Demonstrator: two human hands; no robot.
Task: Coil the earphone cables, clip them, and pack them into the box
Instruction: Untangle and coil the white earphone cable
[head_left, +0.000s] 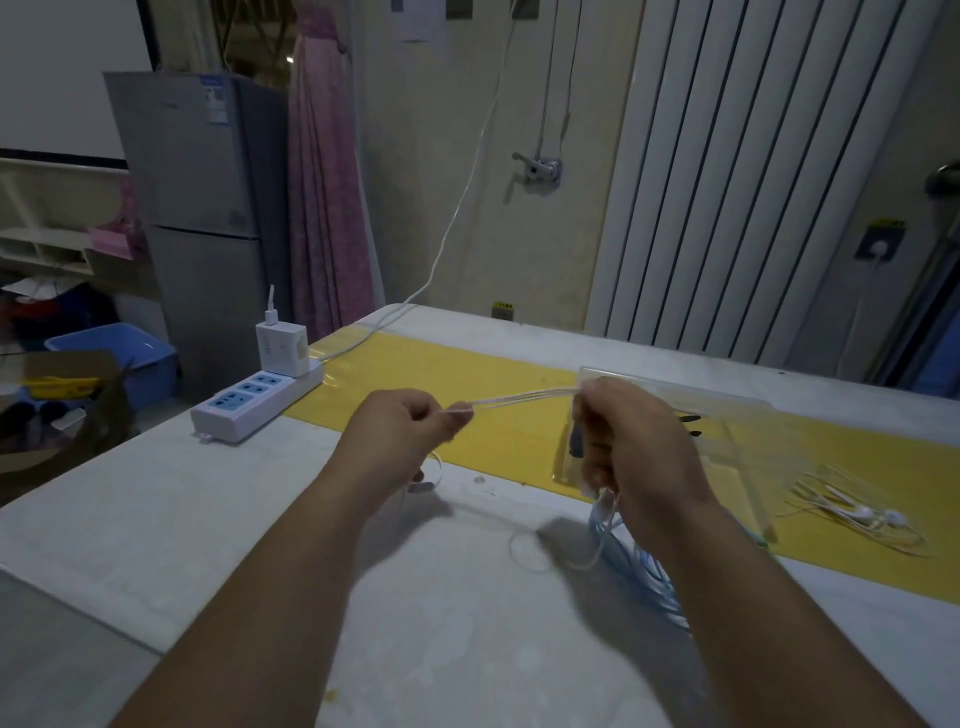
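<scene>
We stretch the thin white earphone cable (519, 401) in several taut strands above the table (156, 519), our left hand (400, 423) pinching one end, our right hand (618, 431) gripping the other.

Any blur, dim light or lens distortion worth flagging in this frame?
Head view: dim, flat indoor light, soft shadows of the forearms on the table; the right hand and blue cables beneath it are motion-blurred, the left hand pinching the white cable is sharper; the wide-angle lens slants the radiator.
</scene>
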